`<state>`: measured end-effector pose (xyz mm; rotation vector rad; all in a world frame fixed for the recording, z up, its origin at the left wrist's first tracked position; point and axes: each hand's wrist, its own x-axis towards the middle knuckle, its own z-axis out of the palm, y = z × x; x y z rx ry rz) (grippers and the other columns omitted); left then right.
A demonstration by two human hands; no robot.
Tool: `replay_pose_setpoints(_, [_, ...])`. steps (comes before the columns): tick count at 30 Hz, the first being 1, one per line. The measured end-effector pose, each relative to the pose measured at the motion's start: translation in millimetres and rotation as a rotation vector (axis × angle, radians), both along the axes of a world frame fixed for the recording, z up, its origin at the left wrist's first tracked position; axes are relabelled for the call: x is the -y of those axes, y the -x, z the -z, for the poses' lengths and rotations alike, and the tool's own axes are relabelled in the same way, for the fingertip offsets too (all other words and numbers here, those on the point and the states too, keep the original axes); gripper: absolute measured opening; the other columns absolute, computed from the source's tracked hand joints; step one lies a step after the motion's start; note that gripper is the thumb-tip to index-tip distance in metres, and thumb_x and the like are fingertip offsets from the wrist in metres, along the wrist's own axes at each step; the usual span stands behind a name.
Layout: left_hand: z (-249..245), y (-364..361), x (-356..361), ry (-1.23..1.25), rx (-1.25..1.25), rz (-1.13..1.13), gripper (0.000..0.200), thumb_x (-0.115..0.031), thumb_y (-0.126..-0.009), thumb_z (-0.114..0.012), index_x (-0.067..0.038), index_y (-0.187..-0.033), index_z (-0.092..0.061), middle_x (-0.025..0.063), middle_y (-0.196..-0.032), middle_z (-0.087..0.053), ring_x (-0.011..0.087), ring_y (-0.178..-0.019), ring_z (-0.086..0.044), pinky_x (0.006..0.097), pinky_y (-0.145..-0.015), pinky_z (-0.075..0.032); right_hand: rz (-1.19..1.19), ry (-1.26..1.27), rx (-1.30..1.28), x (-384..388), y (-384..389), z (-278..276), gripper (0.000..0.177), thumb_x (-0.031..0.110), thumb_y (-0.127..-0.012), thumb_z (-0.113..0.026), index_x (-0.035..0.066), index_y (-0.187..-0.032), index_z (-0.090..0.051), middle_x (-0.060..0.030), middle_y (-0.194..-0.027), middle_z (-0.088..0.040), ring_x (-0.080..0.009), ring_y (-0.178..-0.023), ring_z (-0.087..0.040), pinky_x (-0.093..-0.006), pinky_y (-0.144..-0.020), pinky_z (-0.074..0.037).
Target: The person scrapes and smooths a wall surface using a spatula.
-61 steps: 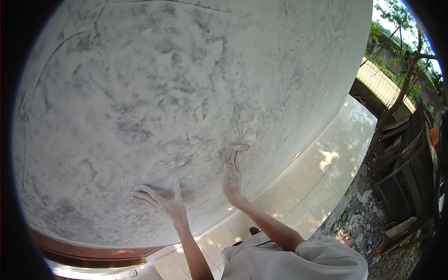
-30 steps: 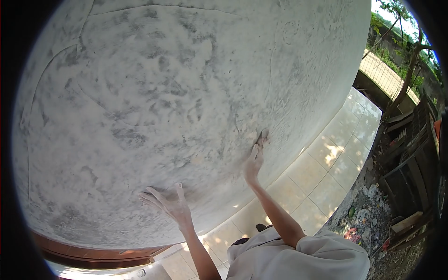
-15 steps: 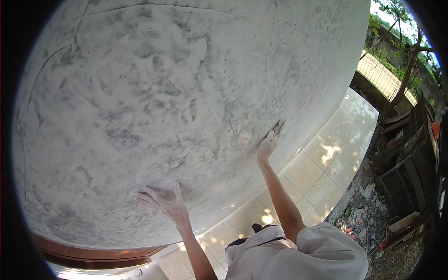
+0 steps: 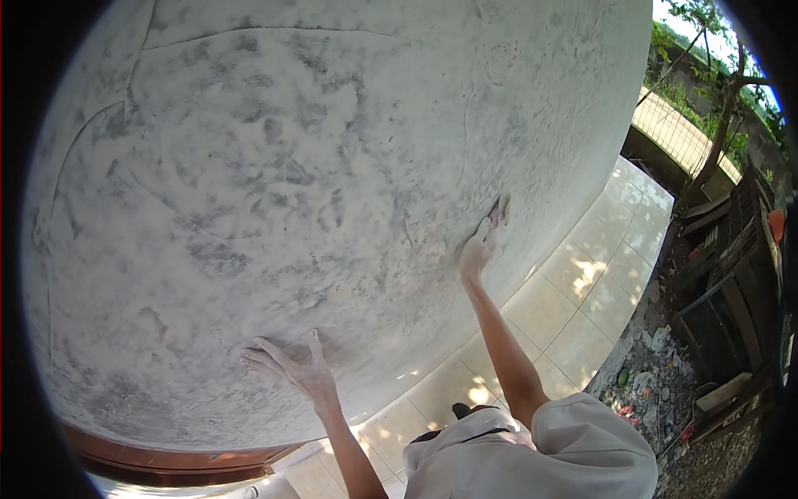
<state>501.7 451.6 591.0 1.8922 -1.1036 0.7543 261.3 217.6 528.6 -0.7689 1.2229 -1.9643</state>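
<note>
A pale, grey-smudged plastered wall (image 4: 274, 208) fills most of the head view. Against its lower part rests my left hand (image 4: 295, 370), palm toward the surface, thumb and fingers spread, holding nothing. Farther right, my right hand (image 4: 480, 248) presses on the wall with a small dark, thin piece (image 4: 494, 209) under its fingers. That piece looks like sandpaper, though most of it is covered by the hand. Whitish dust coats both hands.
A tiled floor strip (image 4: 573, 308) runs along the wall's foot. To the right lie rubble (image 4: 648, 366) and stacked old wood (image 4: 731, 308), with a tree (image 4: 719, 141) behind. A brown wooden frame (image 4: 166, 461) is at the lower left.
My right hand has slid a little up the wall with the dark piece. My left hand stays almost in place. The view has tilted slightly, so the wall marks sit lower.
</note>
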Motion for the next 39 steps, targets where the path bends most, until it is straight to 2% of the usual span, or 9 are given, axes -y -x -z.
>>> replay_pose_setpoints(4, [-2, 7, 6, 0.069, -0.027, -0.017, 0.096, -0.035, -0.080, -0.073, -0.012, -0.152, -0.014, 0.0215, -0.156, 0.001, 0.0391, -0.144, 0.003, 0.0541, -0.115, -0.004, -0.153, 0.138, -0.472, -114, -67, 10, 0.046, 0.012, -0.100, -0.034, -0.010, -0.141, -0.031, -0.0186, -0.153, -0.024, -0.0305, -0.142, -0.023, -0.0344, -0.114, -0.020])
replay_pose_setpoints(12, [-18, -12, -10, 0.017, 0.042, -0.030, 0.096, -0.037, -0.080, -0.072, -0.011, -0.151, -0.014, 0.0203, -0.157, 0.000, 0.0351, -0.145, 0.001, 0.0527, -0.117, -0.003, -0.074, -0.013, -0.162, 5, 21, -30, 0.047, 0.015, -0.101, -0.029, -0.009, -0.142, -0.030, -0.0204, -0.153, -0.024, -0.0339, -0.136, -0.033, -0.0389, -0.111, -0.027])
replay_pose_setpoints(14, [-21, -8, -2, 0.059, 0.046, -0.064, 0.096, -0.038, -0.080, -0.072, -0.010, -0.151, -0.014, 0.0205, -0.157, 0.000, 0.0355, -0.145, 0.001, 0.0526, -0.116, -0.003, -0.085, -0.013, -0.037, -8, 3, -49, 0.048, 0.016, -0.101, -0.032, -0.009, -0.142, -0.029, -0.0221, -0.152, -0.023, -0.0320, -0.143, -0.020, -0.0371, -0.115, -0.018])
replay_pose_setpoints(16, [-27, -2, 3, 0.079, 0.026, -0.064, 0.097, -0.037, -0.080, -0.073, -0.009, -0.151, -0.014, 0.0207, -0.157, 0.000, 0.0357, -0.145, 0.001, 0.0526, -0.116, -0.003, -0.093, 0.267, -0.239, -66, -26, -64, 0.050, 0.018, -0.101, -0.033, -0.010, -0.142, -0.027, -0.0249, -0.152, -0.022, -0.0305, -0.145, -0.010, -0.0366, -0.117, -0.012])
replay_pose_setpoints(21, [-28, -9, 0, 0.095, 0.056, -0.055, 0.097, -0.037, -0.079, -0.073, -0.008, -0.151, -0.015, 0.0208, -0.157, -0.002, 0.0366, -0.145, -0.001, 0.0527, -0.116, -0.003, -0.149, 0.314, -0.311, -58, -19, -66, 0.049, 0.018, -0.102, -0.032, -0.011, -0.142, -0.027, -0.0245, -0.151, -0.024, -0.0319, -0.144, -0.016, -0.0371, -0.116, -0.015])
replay_pose_setpoints(27, [-29, -7, -3, 0.082, 0.059, -0.034, 0.094, -0.035, -0.078, -0.074, -0.009, -0.150, -0.019, 0.0202, -0.157, -0.004, 0.0375, -0.145, -0.002, 0.0530, -0.116, -0.005, 0.009, 0.006, -0.113, -6, 0, -110, 0.047, 0.019, -0.103, -0.031, -0.014, -0.136, -0.034, -0.0243, -0.148, -0.031, -0.0349, -0.137, -0.031, -0.0381, -0.112, -0.026])
replay_pose_setpoints(30, [-31, -5, -3, 0.087, 0.071, -0.045, 0.093, -0.033, -0.079, -0.074, -0.009, -0.150, -0.019, 0.0203, -0.157, -0.004, 0.0377, -0.145, -0.003, 0.0529, -0.116, -0.006, -0.136, 0.444, -0.367, -75, -56, -57, 0.048, 0.014, -0.100, -0.040, -0.013, -0.139, -0.031, -0.0255, -0.150, -0.026, -0.0368, -0.142, -0.018, -0.0399, -0.115, -0.018])
replay_pose_setpoints(32, [-31, -6, -5, 0.072, 0.039, -0.033, 0.091, -0.033, -0.081, -0.072, -0.009, -0.150, -0.020, 0.0206, -0.157, -0.006, 0.0379, -0.145, -0.004, 0.0528, -0.116, -0.006, -0.145, 0.386, -0.775, -93, -72, -16, 0.049, 0.011, -0.098, -0.041, -0.012, -0.140, -0.029, -0.0260, -0.151, -0.024, -0.0365, -0.144, -0.012, -0.0420, -0.115, -0.015])
replay_pose_setpoints(39, [-49, -22, -21, 0.105, -0.004, -0.099, 0.086, -0.032, -0.083, -0.070, -0.010, -0.150, -0.022, 0.0197, -0.156, -0.008, 0.0370, -0.144, -0.007, 0.0529, -0.116, -0.007, -0.085, 0.385, -0.469, -56, -46, -129, 0.046, 0.015, -0.099, -0.039, -0.014, -0.136, -0.036, -0.0261, -0.150, -0.025, -0.0377, -0.142, -0.019, -0.0418, -0.115, -0.020])
